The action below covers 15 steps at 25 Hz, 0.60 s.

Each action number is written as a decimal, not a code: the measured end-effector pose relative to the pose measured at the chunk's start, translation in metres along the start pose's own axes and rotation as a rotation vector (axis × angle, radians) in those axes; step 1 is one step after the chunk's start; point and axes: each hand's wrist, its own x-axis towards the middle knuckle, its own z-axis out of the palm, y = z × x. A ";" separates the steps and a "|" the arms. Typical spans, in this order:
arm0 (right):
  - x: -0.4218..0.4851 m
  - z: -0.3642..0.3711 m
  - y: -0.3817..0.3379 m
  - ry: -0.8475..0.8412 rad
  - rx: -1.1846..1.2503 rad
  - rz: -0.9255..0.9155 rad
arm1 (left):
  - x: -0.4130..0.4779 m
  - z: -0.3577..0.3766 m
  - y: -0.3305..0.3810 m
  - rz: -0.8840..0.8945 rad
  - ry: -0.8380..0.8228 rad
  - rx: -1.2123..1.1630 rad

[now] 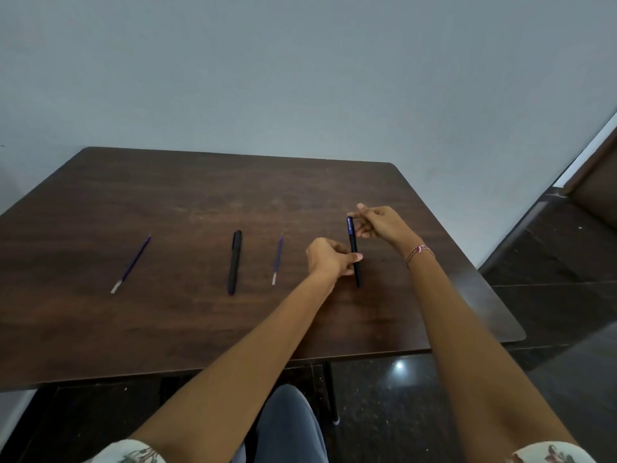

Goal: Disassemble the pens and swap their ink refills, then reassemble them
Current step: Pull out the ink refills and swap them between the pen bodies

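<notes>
A dark pen (353, 243) with a blue label near its far end is held just above the dark wooden table (187, 329), at the right. My left hand (329, 257) pinches its middle. My right hand (379, 223) pinches its far end. A second black pen (235, 262) lies on the table in the middle. One purple ink refill (277, 259) lies between the two pens. Another purple refill (131, 264) lies far to the left, tilted.
The table stands against a pale wall (300, 78). Its right edge drops to a dark glossy floor (551, 262). My knee in grey trousers (287, 426) shows below the front edge. A bracelet (419, 252) circles my right wrist.
</notes>
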 end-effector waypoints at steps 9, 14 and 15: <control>0.021 -0.003 0.027 -0.020 -0.170 0.062 | 0.019 0.028 -0.012 0.013 0.079 0.257; 0.025 0.008 0.031 -0.021 -0.210 0.073 | 0.018 0.023 -0.010 0.063 0.050 0.296; 0.025 0.009 0.031 -0.014 -0.217 0.073 | 0.017 0.023 -0.010 0.066 0.050 0.301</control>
